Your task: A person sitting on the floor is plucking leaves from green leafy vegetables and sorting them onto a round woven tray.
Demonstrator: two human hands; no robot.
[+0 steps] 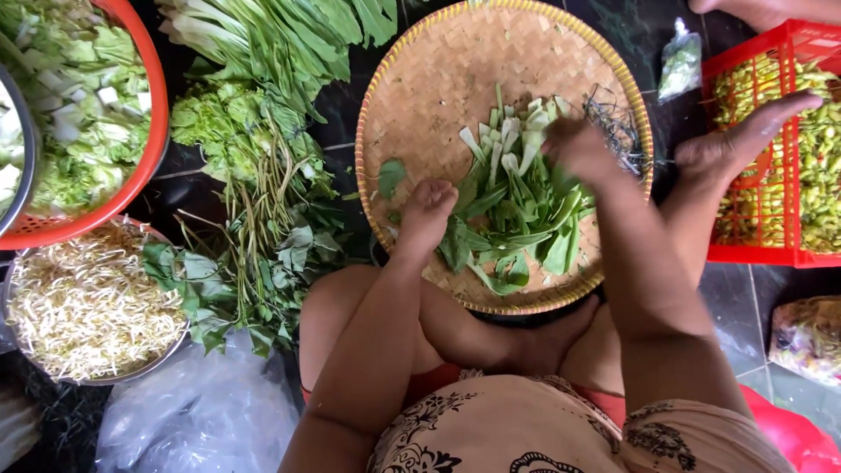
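Note:
A round woven bamboo tray (438, 79) rests on my lap and holds a heap of green leaves with pale stalks (517, 201). My left hand (427, 210) is curled into a loose fist over the left side of the heap, touching the leaves. My right hand (580, 149) is blurred, with fingers down on the pale stalks at the heap's upper right; whether it grips any is unclear. A small tangle of dark thin roots or stems (618, 127) lies by the tray's right rim.
Bundles of leafy greens (263, 131) lie on the dark floor at left. A red basket of chopped greens (131, 105) and a metal bowl of bean sprouts (88, 307) stand further left. A red crate of yellow-green chillies (788, 158) is at right, beside my foot (745, 140).

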